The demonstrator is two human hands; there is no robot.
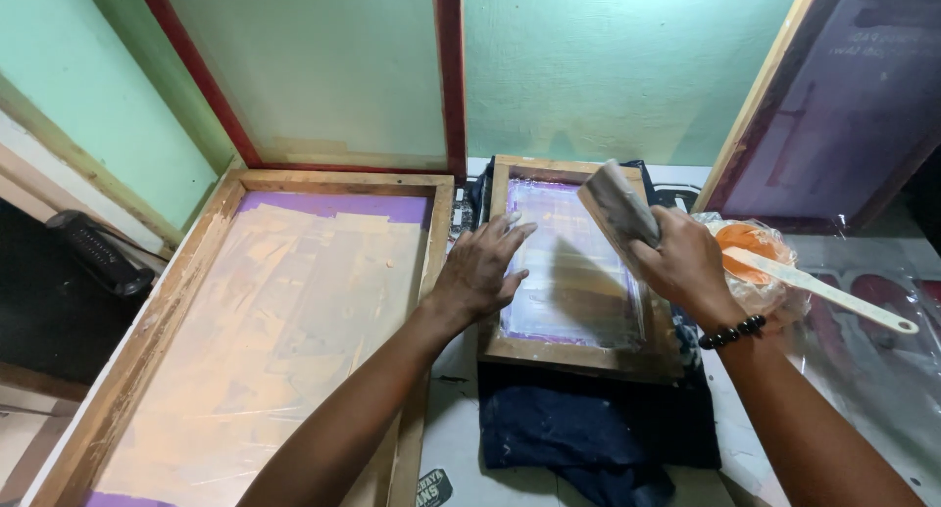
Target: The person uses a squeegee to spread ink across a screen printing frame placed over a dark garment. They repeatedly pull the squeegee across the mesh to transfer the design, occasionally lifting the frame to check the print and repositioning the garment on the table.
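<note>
A small wooden printing screen [571, 354] with a purple-edged mesh lies on a dark blue cloth [598, 429]. My left hand [482, 269] lies flat, fingers apart, on the screen's left frame edge. My right hand [681, 262] grips a wooden squeegee [616, 205], held tilted over the right side of the mesh. A bead bracelet sits on my right wrist.
A large wooden-framed screen [255, 301] lies to the left. Right of my hand sits a plastic-wrapped tub of orange ink [750, 244] with a white spatula [833, 293] in it. More screens lean on the green wall [608, 66]. A black object [93, 252] rests far left.
</note>
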